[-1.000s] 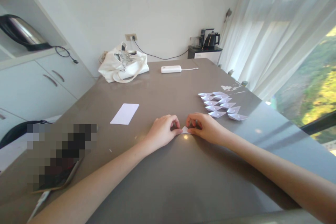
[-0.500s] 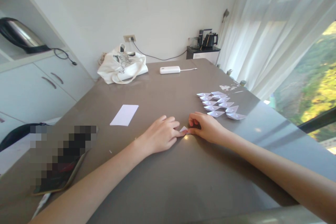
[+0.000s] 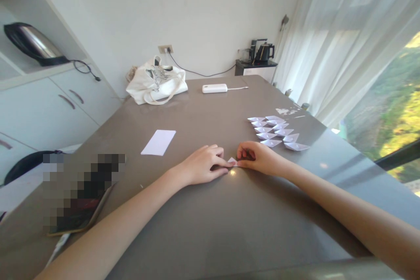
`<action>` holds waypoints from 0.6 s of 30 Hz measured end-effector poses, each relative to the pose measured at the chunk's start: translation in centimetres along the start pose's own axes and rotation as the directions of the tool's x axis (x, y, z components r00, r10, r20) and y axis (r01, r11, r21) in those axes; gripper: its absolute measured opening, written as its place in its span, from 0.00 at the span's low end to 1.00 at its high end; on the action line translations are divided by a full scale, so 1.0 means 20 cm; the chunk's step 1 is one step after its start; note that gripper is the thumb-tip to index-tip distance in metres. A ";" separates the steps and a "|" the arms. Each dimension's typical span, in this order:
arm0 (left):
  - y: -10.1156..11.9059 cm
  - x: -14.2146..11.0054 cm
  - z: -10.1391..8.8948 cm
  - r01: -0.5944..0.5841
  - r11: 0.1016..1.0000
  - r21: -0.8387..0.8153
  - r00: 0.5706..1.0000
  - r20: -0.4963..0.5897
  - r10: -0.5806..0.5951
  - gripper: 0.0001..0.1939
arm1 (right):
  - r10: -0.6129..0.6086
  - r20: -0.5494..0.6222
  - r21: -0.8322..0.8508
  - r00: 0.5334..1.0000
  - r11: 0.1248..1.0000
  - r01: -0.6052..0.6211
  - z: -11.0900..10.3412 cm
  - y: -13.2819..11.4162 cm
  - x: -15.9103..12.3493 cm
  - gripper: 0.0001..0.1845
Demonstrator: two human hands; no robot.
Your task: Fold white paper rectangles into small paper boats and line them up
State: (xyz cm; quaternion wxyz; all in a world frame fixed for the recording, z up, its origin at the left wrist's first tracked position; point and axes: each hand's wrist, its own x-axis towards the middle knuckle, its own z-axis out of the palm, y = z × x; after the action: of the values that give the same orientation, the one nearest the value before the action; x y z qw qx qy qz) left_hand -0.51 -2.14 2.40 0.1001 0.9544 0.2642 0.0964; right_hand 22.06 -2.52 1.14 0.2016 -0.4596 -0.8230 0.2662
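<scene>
A small piece of folded white paper with a peaked top lies on the table between my hands. My left hand holds it down with the index fingertip at its lower left edge, the thumb resting just below on the tabletop. My right hand pinches its right corner between thumb and index finger, with the other fingers curled. My fingertips hide part of the paper. Several folded paper boats stand in rows beyond my right hand. Beyond my left forearm lies a flat white paper stack.
A phone, partly blurred out, lies at the left with a cable. Farther back are a white bag and a white power bank. Paper scraps lie by the right edge. Curtains hang alongside.
My left index finger and thumb have spread slightly apart, and more of the folded paper's peak shows. My right hand keeps its pinch. The whole view has shifted a little.
</scene>
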 end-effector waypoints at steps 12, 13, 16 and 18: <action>-0.02 -0.01 -0.03 0.072 0.995 -0.068 0.997 0.008 -0.072 0.14 | 0.104 0.068 0.093 0.992 0.990 -0.110 -0.01 -0.01 0.01 0.06; -0.02 -0.01 -0.03 0.088 0.993 -0.075 0.996 0.017 -0.087 0.15 | 0.107 0.066 0.095 0.992 0.989 -0.113 -0.01 -0.01 0.01 0.07; -0.03 -0.01 -0.02 0.113 0.989 -0.092 0.993 0.031 -0.110 0.17 | 0.113 0.068 0.100 0.991 0.988 -0.119 -0.02 -0.01 0.01 0.08; -0.04 -0.01 -0.02 0.109 0.987 -0.116 0.994 0.033 -0.105 0.18 | 0.118 0.076 0.108 0.990 0.986 -0.126 -0.02 -0.01 0.01 0.08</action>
State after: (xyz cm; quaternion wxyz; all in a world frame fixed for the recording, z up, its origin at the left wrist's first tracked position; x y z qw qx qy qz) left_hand -1.13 -1.55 2.55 0.1649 0.9325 0.3075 0.0933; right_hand 21.96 -2.34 1.56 0.1819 -0.4875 -0.7835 0.3397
